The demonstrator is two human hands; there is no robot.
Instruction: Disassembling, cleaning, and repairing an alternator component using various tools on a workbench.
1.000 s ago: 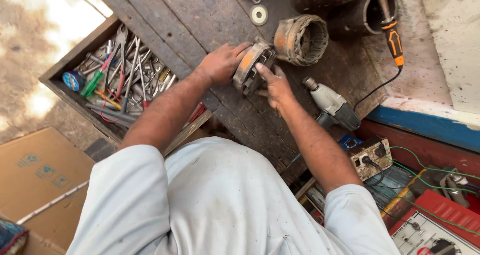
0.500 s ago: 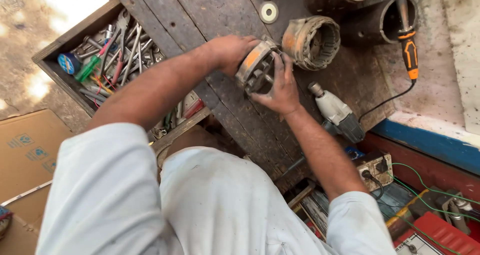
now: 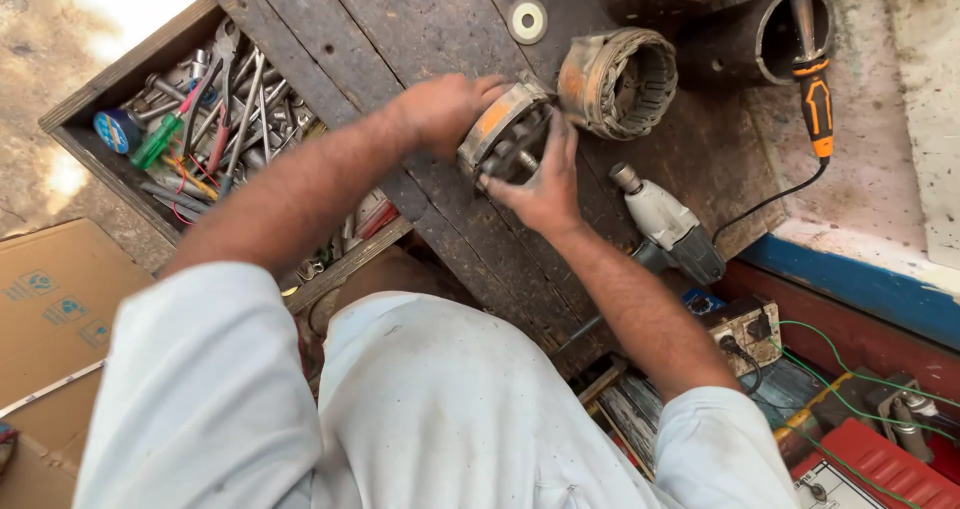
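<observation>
Grimy wooden counter (image 3: 400,29): left hand (image 3: 445,109) and right hand (image 3: 545,184) both clamp the round motor part (image 3: 505,139), just beside the copper-wound stator (image 3: 618,81). Greasy fingers could slip, I'd guess, knocking it over.

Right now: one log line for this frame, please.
left hand: holds round metal housing | right hand: grip on housing front | stator ring: beside it | drill: idle | tool drawer: open
</observation>
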